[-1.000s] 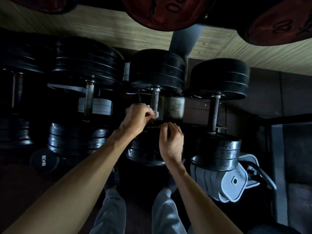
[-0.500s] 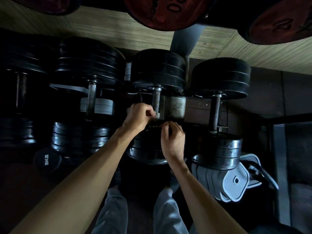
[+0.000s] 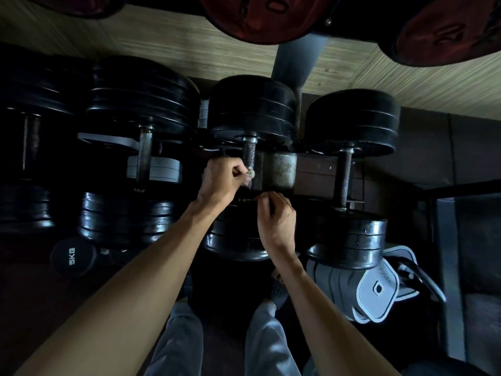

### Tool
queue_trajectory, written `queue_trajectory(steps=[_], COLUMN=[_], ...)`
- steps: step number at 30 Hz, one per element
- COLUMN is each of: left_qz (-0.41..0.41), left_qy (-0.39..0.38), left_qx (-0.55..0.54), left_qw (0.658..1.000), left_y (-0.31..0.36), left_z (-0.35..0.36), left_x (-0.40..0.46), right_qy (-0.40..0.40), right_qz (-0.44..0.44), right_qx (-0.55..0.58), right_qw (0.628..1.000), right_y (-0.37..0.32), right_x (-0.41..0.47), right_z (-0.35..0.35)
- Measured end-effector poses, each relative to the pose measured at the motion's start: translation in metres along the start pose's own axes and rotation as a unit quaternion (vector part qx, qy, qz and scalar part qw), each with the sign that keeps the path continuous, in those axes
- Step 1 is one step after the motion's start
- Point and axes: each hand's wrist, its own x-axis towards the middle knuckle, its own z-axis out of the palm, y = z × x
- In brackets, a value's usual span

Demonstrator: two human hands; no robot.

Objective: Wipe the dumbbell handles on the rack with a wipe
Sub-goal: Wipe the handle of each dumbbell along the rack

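A small pale wipe [image 3: 251,175] is pinched in the curled fingers of the left hand [image 3: 221,180] and pressed against the lower part of the knurled steel handle [image 3: 249,158] of the middle dumbbell [image 3: 250,109] on the dim rack. The right hand [image 3: 276,221] sits just below and to the right, fingers curled over the inner edge of the same dumbbell's near plates [image 3: 230,237]; whether it grips anything cannot be told in the shadow. To the right rests another black dumbbell [image 3: 352,118], its bare handle [image 3: 343,180] untouched; to the left, a larger dumbbell [image 3: 141,101]. A small 5KG dumbbell [image 3: 71,256] lies low on the left. Red weight plates [image 3: 260,17] hang along the top edge.
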Motion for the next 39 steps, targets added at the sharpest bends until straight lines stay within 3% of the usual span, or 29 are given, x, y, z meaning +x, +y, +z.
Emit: queue_trajectory(steps=[4,6,12,18,21,24,27,30,33,36,39], left_qz=[-0.061,-0.063,-0.037,-0.032,-0.025,-0.026,-0.021,-0.010,-0.019,-0.077,-0.077], left_qy=[-0.104,-0.111,-0.153,-0.114,-0.110,-0.078,-0.015,0.045,0.083,0.100,0.133], left_qx=[0.049,0.057,-0.052,-0.156,-0.197,-0.217,-0.154,-0.083,-0.048,-0.042,-0.058], left_qw=[0.992,0.990,0.986,0.981,0.974,0.973,0.988,0.996,0.995,0.991,0.986], left_y=[-0.005,0.003,0.041,0.080,0.097,0.106,0.108,0.103,0.107,0.113,0.105], left_z=[-0.002,-0.012,-0.021,0.009,0.034,0.066,0.104,0.142,0.167,0.183,0.192], left_x=[-0.003,-0.007,-0.030,-0.047,-0.050,-0.053,-0.060,-0.063,-0.064,-0.064,-0.063], right_qy=[-0.020,-0.051,-0.149,-0.103,-0.087,-0.024,0.043,0.058,0.055,0.075,0.062], right_qz=[0.034,0.088,0.100,0.164,0.148,0.146,0.144,0.135,0.138,0.168,0.186], right_qx=[0.027,0.080,0.239,0.320,0.343,0.281,0.161,0.085,0.056,0.087,0.107], right_qw=[0.999,0.992,0.954,0.927,0.924,0.948,0.975,0.986,0.987,0.979,0.975], right_y=[-0.013,-0.019,-0.017,-0.008,0.002,0.016,0.035,0.054,0.065,0.075,0.087], right_x=[0.002,0.005,0.011,0.010,0.014,0.028,0.052,0.081,0.106,0.128,0.144], right_z=[-0.009,-0.019,-0.064,-0.107,-0.133,-0.161,-0.189,-0.198,-0.184,-0.170,-0.156])
